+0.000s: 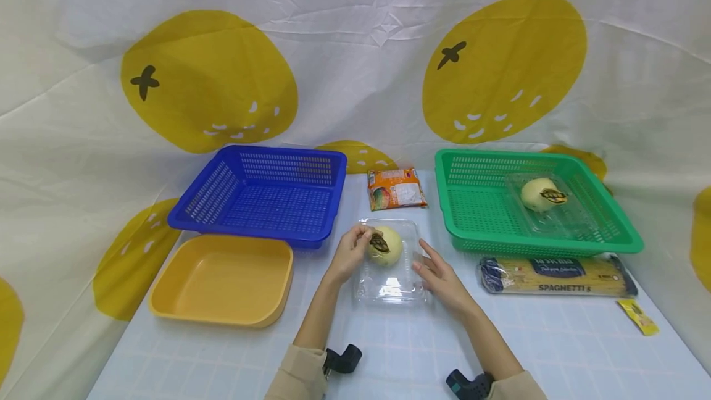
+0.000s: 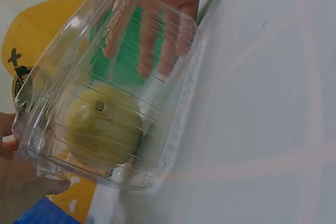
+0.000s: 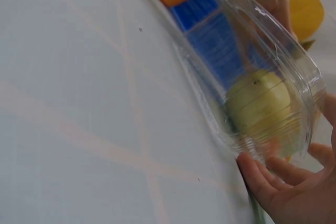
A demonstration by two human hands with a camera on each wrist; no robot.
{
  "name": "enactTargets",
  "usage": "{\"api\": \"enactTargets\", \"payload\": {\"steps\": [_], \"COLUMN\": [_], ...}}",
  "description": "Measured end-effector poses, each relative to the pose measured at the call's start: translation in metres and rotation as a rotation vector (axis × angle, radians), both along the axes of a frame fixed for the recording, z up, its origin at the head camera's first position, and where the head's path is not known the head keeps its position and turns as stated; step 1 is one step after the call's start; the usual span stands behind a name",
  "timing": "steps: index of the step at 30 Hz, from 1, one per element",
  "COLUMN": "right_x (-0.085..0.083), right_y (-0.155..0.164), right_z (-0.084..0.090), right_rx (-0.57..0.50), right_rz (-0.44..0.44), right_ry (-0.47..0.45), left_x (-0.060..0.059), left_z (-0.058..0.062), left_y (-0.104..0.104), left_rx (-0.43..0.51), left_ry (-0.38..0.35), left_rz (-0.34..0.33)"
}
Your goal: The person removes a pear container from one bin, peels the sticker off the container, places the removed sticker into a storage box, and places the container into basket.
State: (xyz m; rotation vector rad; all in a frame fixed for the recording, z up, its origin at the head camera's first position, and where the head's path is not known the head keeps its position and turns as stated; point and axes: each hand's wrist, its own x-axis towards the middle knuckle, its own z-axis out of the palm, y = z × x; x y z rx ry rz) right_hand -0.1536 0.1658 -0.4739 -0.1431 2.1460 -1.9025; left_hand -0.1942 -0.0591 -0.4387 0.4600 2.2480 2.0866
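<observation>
A clear plastic clamshell container [image 1: 391,292] stands on the table between both hands, with a pale yellow round fruit [image 2: 102,127] inside. By the fruit in the head view is a black-and-gold label [image 1: 379,243], close to the left fingertips. My left hand [image 1: 350,255] grips the container's left edge, its thumb by the rim and its fingers bent over the lid side. On the other side, my right hand [image 3: 302,187] has loosely spread fingers beside the container's wall; some fingertips seem to touch it. Reflections in the plastic blur how the lid sits.
A blue basket [image 1: 255,236] and an orange-yellow tub [image 1: 222,320] stand at left. The green basket [image 1: 472,202] at right holds another container with a similar fruit [image 1: 539,195]. Before it lie a spaghetti pack [image 1: 558,276] and a small yellow packet [image 1: 637,317]; an orange packet [image 1: 397,189] lies behind.
</observation>
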Motion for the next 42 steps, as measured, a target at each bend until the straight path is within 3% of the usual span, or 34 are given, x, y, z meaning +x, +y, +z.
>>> {"api": "enactTargets", "payload": {"steps": [3, 8, 14, 20, 25, 34, 37, 42], "right_x": [-0.001, -0.001, -0.001, -0.001, -0.002, -0.001, -0.001, -0.001], "right_y": [0.0, 0.001, 0.002, 0.002, 0.001, 0.001, 0.001, 0.002], "right_z": [0.0, 0.0, 0.001, 0.003, 0.003, 0.002, 0.002, 0.002], "right_rx": [0.002, 0.0, -0.002, -0.002, 0.009, 0.003, 0.0, 0.001], "right_rz": [0.004, 0.002, 0.006, 0.013, 0.015, 0.017, 0.02, 0.024], "right_ry": [0.002, 0.005, 0.007, 0.007, 0.001, -0.005, -0.006, -0.006], "left_x": [-0.002, 0.005, 0.027, 0.054, 0.068, 0.084, 0.088, 0.091], "left_z": [-0.007, 0.0, 0.021, 0.039, 0.043, 0.05, 0.05, 0.045], "left_y": [-0.003, -0.011, -0.033, -0.074, -0.112, -0.167, -0.185, -0.214], "left_rx": [0.049, 0.083, 0.047, 0.012, -0.037, -0.073, -0.104, -0.215], "left_ry": [-0.023, -0.023, 0.038, 0.04, 0.073, 0.147, 0.131, 0.049], "left_rz": [0.018, 0.042, 0.031, 0.053, 0.131, 0.296, 0.349, 0.495]}}
